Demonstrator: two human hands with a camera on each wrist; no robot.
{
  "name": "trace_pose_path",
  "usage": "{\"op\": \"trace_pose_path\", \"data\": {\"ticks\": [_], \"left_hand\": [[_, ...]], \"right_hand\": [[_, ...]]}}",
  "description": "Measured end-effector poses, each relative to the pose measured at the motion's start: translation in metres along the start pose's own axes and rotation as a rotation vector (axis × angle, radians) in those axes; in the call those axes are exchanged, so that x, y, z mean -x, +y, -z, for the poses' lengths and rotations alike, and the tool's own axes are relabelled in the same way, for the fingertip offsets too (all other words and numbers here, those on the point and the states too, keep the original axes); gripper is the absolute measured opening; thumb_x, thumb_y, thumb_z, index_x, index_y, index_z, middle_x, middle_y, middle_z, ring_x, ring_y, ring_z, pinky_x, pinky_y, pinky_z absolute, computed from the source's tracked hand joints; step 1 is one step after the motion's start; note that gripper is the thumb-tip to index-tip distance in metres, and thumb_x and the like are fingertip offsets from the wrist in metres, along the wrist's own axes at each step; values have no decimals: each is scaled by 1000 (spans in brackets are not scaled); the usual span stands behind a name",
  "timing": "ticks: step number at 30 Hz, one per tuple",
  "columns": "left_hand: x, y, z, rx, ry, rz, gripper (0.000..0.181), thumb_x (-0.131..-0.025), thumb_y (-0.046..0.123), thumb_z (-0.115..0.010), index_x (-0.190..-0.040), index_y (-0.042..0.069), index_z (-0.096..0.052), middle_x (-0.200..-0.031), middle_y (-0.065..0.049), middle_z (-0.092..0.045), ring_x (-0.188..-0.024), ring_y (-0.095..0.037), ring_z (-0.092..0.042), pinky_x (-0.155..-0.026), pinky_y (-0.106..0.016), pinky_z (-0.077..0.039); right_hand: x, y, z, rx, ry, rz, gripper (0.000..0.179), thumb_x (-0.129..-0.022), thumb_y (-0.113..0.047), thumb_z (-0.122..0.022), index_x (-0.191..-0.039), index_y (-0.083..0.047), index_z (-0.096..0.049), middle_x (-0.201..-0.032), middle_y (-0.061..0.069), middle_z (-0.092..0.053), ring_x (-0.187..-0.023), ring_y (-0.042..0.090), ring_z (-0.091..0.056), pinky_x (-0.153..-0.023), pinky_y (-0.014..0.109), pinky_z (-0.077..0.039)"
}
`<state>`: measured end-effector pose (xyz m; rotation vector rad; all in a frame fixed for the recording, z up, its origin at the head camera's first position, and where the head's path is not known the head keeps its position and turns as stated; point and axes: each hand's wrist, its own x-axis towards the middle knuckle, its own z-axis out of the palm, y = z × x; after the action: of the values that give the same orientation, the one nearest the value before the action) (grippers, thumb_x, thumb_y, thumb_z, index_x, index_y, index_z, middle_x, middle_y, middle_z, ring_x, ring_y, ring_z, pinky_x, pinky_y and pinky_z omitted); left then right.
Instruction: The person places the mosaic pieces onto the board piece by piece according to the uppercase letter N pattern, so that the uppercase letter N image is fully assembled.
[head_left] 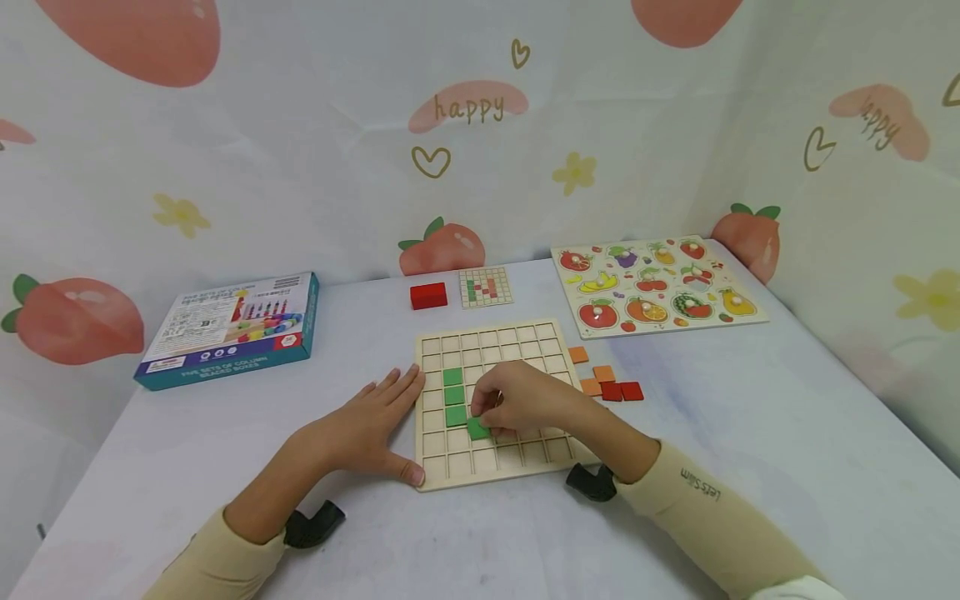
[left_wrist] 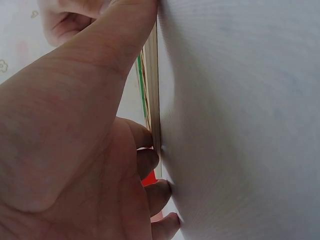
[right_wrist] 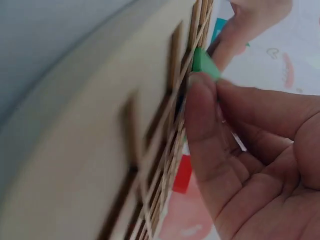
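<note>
A wooden grid board (head_left: 517, 333) lies flat on the table. Three green square tiles (head_left: 454, 396) sit in one column of its cells. Thumb and fingers of my right hand (head_left: 517, 396) pinch another green tile (head_left: 477, 429), low and to the right of that column; in the right wrist view this green tile (right_wrist: 204, 64) is tilted at the board's surface. My left hand (head_left: 375, 425) rests along the board's left edge with fingers spread, thumb at the near corner. In the left wrist view, the left fingers (left_wrist: 160, 197) touch the table and board edge.
Several orange tiles (head_left: 591, 387) and red tiles (head_left: 632, 391) lie right of the board. Behind it are a red block (head_left: 428, 296) and a small pattern card (head_left: 486, 287). A fruit peg puzzle (head_left: 660, 287) stands back right, a boxed toy (head_left: 232, 329) back left.
</note>
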<state>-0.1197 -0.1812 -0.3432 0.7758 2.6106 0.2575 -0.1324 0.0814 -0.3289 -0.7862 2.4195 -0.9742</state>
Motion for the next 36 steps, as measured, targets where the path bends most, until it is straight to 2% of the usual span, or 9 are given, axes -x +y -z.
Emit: {"op": "trace_pose_path", "data": {"ticks": [7, 12, 21, 30, 36], "left_hand": [[0, -1, 1, 9, -4, 2, 134, -66, 79, -72, -161, 6, -12, -167, -11, -7, -152, -37, -2, -119, -57, -12], [1, -1, 1, 16, -1, 2, 134, -66, 79, -72, -161, 6, -13, -167, -12, -8, -152, -38, -3, -118, -58, -13], [2, 1, 2, 21, -4, -8, 132, -67, 78, -72, -161, 6, -14, -167, -12, -8, -152, -38, -3, -118, -58, -13], [1, -1, 1, 12, -4, 2, 133, -67, 79, -71, -161, 7, -13, -167, -11, -7, -152, -38, -3, -118, -58, -13], [1, 0, 1, 17, -2, 1, 133, -66, 79, -72, -161, 7, -13, -168, -11, -8, -152, -38, -3, -118, -58, -12]], "right_hand": [[-2, -6, 3, -6, 10, 0, 14, -88, 0, -73, -83, -13, -73, -71, -5, -65, -68, 11, -59, -66, 25, -51], [-10, -8, -7, -36, -5, 12, 14, -88, 0, -75, -80, -11, -71, -70, -3, -66, -65, 11, -62, -64, 25, -52], [-16, -18, -20, 89, -1, 41, 19, -87, -6, -77, -75, -18, -69, -71, -8, -61, -70, 8, -55, -64, 23, -47], [-17, -21, -22, 146, -33, 21, 12, -87, -7, -78, -79, -13, -70, -71, -8, -61, -70, 8, -55, -65, 22, -48], [-14, -19, -22, 143, -18, 19, 12, -87, -6, -77, -82, -15, -71, -72, -9, -61, -71, 8, -56, -66, 22, -49]]}}
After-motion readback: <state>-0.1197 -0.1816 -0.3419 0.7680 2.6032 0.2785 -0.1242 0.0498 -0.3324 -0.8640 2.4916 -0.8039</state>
